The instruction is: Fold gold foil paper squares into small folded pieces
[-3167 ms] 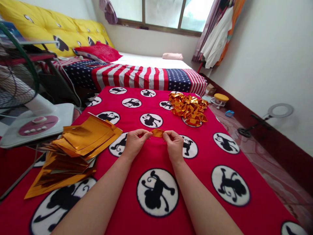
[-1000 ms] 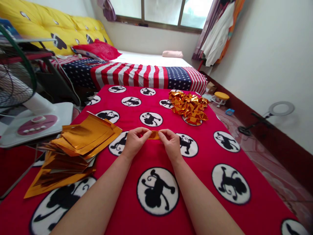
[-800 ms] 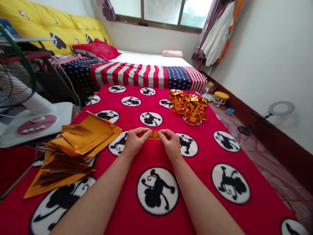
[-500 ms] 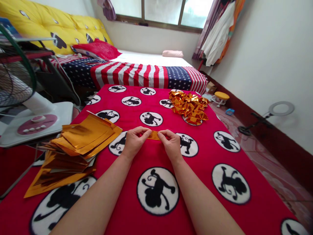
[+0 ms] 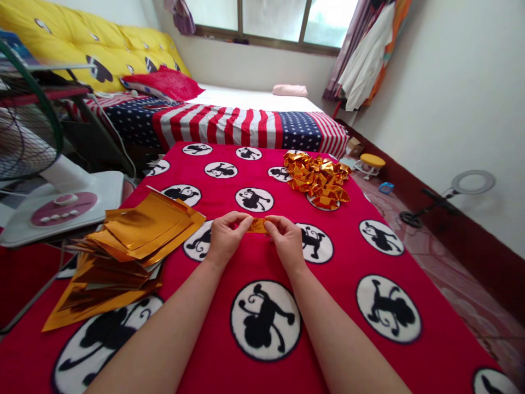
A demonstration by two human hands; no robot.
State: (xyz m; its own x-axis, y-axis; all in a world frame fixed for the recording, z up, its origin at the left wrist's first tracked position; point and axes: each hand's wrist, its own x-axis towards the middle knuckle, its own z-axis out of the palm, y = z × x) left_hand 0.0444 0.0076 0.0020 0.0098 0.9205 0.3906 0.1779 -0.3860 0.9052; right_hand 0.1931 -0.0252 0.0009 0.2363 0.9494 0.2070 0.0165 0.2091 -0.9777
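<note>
Between my two hands is a small folded piece of gold foil paper (image 5: 258, 225), held just above the red cloth. My left hand (image 5: 228, 234) pinches its left end between thumb and fingers. At the right end, the thumb and index finger of my right hand (image 5: 285, 238) are closed on it too. To the left lies a loose stack of flat gold foil sheets (image 5: 143, 224), fanned out and overlapping. A heap of folded shiny gold foil pieces (image 5: 318, 176) sits toward the far right of the cloth.
The red cloth (image 5: 340, 306) with monkey-print circles covers the table. A fan base (image 5: 88, 197) stands close on the left. Beyond the table is a bed (image 5: 229, 123) with striped and starred covers. On the right floor are a yellow stool (image 5: 372, 160) and a ring-light stand (image 5: 471, 181).
Both hands keep their pinch on the foil paper, with only slight finger movement. The foil's surface looks a little tilted. The stack and heap are unchanged.
</note>
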